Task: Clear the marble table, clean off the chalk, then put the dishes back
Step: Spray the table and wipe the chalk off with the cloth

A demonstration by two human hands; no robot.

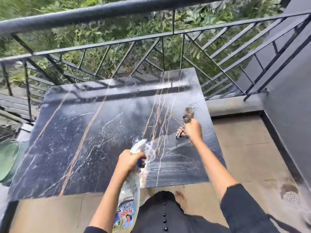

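The black marble table [70, 132] with white and orange veins fills the middle of the head view, its top wet and streaked with spray. My left hand [128, 161] grips the neck of a clear spray bottle [129, 195] with a white head, a blue trigger and a colourful label, held over the table's near edge. My right hand [192, 131] grips a brownish cloth [188, 115], blurred by motion, against the table's right side. No dishes are on the tabletop.
A black metal railing [151, 37] runs round the far side, with green foliage beyond. A dark grey wall [289, 81] rises at the right. A green mesh object [8, 158] sits at the left edge. A floor drain [293, 200] lies in the tan tiled floor at lower right.
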